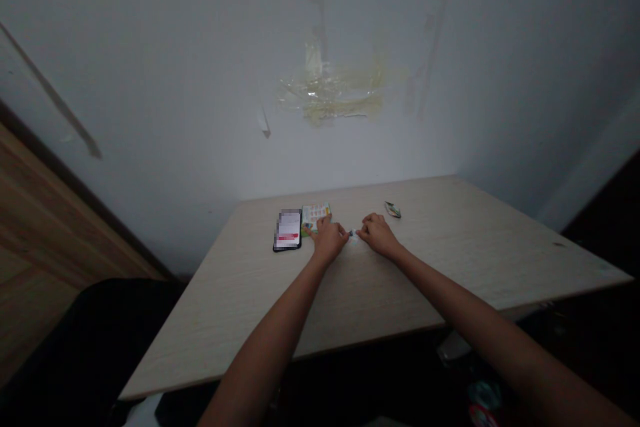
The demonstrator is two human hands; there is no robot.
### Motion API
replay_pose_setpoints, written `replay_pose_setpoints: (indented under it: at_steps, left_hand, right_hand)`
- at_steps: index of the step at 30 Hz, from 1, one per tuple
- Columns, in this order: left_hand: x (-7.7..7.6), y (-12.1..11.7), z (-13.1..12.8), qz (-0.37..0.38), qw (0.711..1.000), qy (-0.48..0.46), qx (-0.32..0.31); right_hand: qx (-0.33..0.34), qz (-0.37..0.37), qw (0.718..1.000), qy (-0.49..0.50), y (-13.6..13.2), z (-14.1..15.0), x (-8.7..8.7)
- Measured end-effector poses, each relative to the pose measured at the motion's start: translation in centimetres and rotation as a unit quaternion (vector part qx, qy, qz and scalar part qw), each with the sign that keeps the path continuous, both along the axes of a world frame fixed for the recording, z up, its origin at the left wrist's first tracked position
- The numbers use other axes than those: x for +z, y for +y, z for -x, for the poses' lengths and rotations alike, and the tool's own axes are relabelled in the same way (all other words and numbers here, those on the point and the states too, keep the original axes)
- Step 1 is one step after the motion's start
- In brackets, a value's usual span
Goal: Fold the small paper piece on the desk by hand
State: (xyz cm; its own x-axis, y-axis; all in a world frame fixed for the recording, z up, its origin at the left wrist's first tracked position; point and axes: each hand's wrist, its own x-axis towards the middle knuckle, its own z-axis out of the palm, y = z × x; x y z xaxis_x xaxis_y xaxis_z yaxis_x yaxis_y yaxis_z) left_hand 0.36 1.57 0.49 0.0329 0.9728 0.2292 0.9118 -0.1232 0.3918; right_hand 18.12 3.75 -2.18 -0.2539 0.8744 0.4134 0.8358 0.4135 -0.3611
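Note:
Both hands meet over the middle of the table. My left hand (pixel 329 239) is closed, thumb and fingers pinched at the left side of a small pale piece with a dark bluish spot (pixel 353 234). My right hand (pixel 379 234) pinches at the right side of that piece. It is too small to name. Under and behind my left hand lies a colourful printed card or booklet (pixel 316 211), partly covered by the fingers. Left of the card is a phone (pixel 288 230) with its screen lit and blurred out.
A small crumpled wrapper-like thing (pixel 393 209) lies behind my right hand. The pale wooden table (pixel 240 293) ends against a wall (pixel 200 80) with old tape (pixel 340 93) stuck on it. A dark shape (pixel 95 327) stands left of the table.

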Motion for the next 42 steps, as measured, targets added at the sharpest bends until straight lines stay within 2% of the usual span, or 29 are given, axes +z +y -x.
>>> replay_pose_setpoints:
  at_steps: [9, 13, 21, 29, 42]
  left_hand:
    - [1.1, -0.5, 0.8, 0.022, 0.998, 0.006, -0.051]
    - [1.4, -0.9, 0.9, 0.007, 0.997, 0.033, -0.062]
    - [0.8, -1.7, 0.7, -0.057, 0.993, 0.066, -0.075]
    - [0.6, -1.1, 1.8, -0.018, 0.994, 0.041, -0.096]
    - [0.2, -0.7, 1.0, -0.054, 0.991, 0.029, -0.118]
  right_hand:
    - [-0.010, 0.011, 1.000, 0.004, 0.1, -0.2, -0.2]
    - [-0.008, -0.008, 1.000, 0.021, 0.0, -0.3, -0.4]
    - [0.078, -0.028, 0.994, 0.065, -0.8, -0.7, 0.2]
    - [0.056, -0.030, 0.997, 0.054, -0.7, -0.9, 0.3]
    - [0.041, -0.015, 0.997, 0.069, -0.1, -1.0, -0.2]
